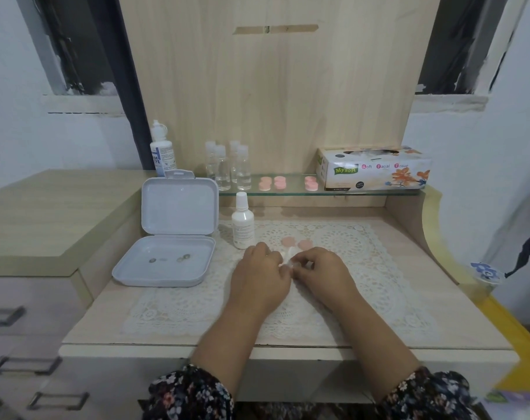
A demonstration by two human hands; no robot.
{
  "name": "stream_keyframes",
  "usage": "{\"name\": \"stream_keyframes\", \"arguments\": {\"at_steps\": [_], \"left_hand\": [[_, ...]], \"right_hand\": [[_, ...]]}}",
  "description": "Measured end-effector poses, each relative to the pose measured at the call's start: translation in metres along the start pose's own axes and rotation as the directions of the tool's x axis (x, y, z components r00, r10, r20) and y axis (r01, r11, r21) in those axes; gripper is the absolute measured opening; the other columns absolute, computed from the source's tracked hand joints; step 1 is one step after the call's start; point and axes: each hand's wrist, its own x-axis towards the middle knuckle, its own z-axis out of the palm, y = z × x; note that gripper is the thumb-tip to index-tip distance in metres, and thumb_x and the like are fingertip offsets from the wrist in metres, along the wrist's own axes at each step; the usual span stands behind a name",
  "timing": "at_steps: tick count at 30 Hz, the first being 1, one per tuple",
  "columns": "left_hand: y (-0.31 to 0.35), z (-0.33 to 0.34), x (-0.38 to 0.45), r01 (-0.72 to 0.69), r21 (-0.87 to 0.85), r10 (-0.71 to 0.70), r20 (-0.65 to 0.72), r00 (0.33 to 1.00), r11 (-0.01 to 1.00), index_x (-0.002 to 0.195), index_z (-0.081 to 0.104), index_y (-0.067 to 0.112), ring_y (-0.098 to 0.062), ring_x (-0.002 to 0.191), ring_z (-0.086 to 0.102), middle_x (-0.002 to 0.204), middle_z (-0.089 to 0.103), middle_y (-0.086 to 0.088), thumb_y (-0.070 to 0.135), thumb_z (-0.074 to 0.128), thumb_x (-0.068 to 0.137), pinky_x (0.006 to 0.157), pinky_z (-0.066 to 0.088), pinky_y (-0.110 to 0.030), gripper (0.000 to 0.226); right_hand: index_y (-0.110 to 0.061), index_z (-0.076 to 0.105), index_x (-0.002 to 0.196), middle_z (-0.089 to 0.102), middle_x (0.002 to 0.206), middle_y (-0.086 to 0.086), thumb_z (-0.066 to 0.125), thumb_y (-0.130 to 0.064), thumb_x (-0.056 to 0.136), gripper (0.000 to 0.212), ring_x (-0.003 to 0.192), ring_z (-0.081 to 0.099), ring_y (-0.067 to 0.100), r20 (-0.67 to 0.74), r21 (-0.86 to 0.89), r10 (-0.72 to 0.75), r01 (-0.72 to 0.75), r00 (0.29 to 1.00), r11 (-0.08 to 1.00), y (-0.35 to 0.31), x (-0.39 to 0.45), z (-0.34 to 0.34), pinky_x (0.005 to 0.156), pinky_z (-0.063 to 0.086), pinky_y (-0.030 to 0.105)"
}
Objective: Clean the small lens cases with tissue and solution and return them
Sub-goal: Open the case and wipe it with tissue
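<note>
Both hands (291, 272) curled, fingertips touching.

Whatever the left hand (262, 275) and right hand (321, 272) pinch between them is mostly hidden by curled fingers (275, 256); only a white scrap shows, perhaps tissue. The small things in the open white case (163, 263) are too small to tell. Both sleeves (191, 392) run off the bottom edge.

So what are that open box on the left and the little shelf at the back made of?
The open box looks like matte pale plastic: smooth moulded corners, one even colour. The shelf seems to be clear glass: see-through, with a greenish edge and reflections of the pink caps on it.
</note>
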Motion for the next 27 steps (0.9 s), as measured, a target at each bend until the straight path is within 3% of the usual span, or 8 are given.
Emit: {"name": "stream_keyframes", "arguments": {"at_steps": [5,9,13,15,17,19,22,27], "left_hand": [[-0.006,0.009,0.002,-0.110,0.206,0.123,-0.051,0.991,0.972,0.073,0.073,0.011,-0.026,0.077,0.052,0.079,0.059,-0.003,0.020,0.074,0.073,0.054,0.041,-0.034,0.009],[-0.012,0.006,0.008,-0.038,0.055,0.035,0.039,0.999,0.998,0.105,0.071,0.016,-0.023,0.104,0.043,0.106,0.058,-0.001,0.028,0.052,0.095,0.084,0.040,-0.034,0.025],[-0.014,0.001,0.017,0.233,-0.338,-0.185,0.169,0.968,0.912,0.088,0.067,0.018,-0.023,0.103,0.045,0.096,0.054,0.000,0.022,0.048,0.096,0.084,0.039,-0.034,0.022],[-0.017,-0.001,0.017,0.288,-0.462,-0.310,0.029,0.950,0.839,0.086,0.060,0.020,-0.024,0.093,0.053,0.094,0.056,-0.002,0.024,0.047,0.098,0.076,0.043,-0.036,0.018],[-0.017,-0.006,0.010,0.266,-0.390,-0.351,-0.165,0.922,0.882,0.093,0.059,0.019,-0.019,0.083,0.053,0.097,0.055,-0.001,0.024,0.051,0.097,0.068,0.038,-0.030,0.011],[-0.014,-0.007,0.006,0.143,-0.347,-0.228,-0.218,0.949,0.927,0.101,0.061,0.017,-0.017,0.086,0.052,0.100,0.054,0.001,0.014,0.059,0.091,0.071,0.040,-0.029,0.010],[-0.005,-0.004,0.002,-0.026,-0.286,-0.001,-0.092,0.996,0.958,0.112,0.062,0.017,-0.018,0.093,0.050,0.099,0.054,-0.001,0.001,0.059,0.084,0.077,0.043,-0.030,0.032],[-0.001,-0.002,-0.004,-0.060,-0.074,0.058,-0.024,0.998,0.995,0.117,0.052,0.016,-0.022,0.079,0.050,0.094,0.050,-0.004,0.012,0.054,0.089,0.061,0.038,-0.030,0.028]], "right_hand": [[-0.018,0.072,0.110,0.068,0.105,-0.005,0.072,-0.029,0.084,0.028,0.090,0.056,0.005,-0.004,-0.001,-0.002,0.002,1.000,1.000,0.002,0.002,0.002,0.077,0.042,0.021],[-0.019,0.073,0.109,0.068,0.106,-0.006,0.075,-0.032,0.081,0.030,0.091,0.056,0.005,-0.003,-0.010,0.002,-0.002,1.000,1.000,0.003,0.004,0.004,0.078,0.041,0.020],[-0.021,0.072,0.110,0.067,0.110,-0.007,0.074,-0.032,0.082,0.031,0.094,0.055,0.005,0.008,-0.016,0.021,-0.021,1.000,1.000,0.005,0.005,0.006,0.082,0.041,0.022],[-0.022,0.073,0.109,0.066,0.111,-0.008,0.075,-0.032,0.081,0.030,0.099,0.055,0.007,0.008,-0.016,0.024,-0.024,1.000,1.000,0.006,0.006,0.006,0.084,0.041,0.023],[-0.022,0.073,0.109,0.065,0.112,-0.009,0.075,-0.033,0.081,0.030,0.102,0.055,0.008,0.006,-0.014,0.026,-0.025,1.000,1.000,0.007,0.006,0.006,0.087,0.042,0.024],[-0.022,0.072,0.109,0.064,0.111,-0.009,0.075,-0.033,0.081,0.030,0.100,0.054,0.007,0.010,-0.018,0.024,-0.024,1.000,1.000,0.007,0.006,0.005,0.085,0.041,0.023],[-0.022,0.073,0.108,0.065,0.109,-0.009,0.075,-0.033,0.081,0.030,0.101,0.057,0.009,0.018,-0.009,0.027,-0.027,0.999,1.000,0.007,0.006,0.005,0.088,0.046,0.028],[-0.022,0.074,0.106,0.067,0.100,-0.008,0.074,-0.031,0.082,0.026,0.093,0.059,0.008,0.005,-0.001,0.019,-0.019,1.000,1.000,0.004,0.004,0.004,0.081,0.048,0.026]]}}
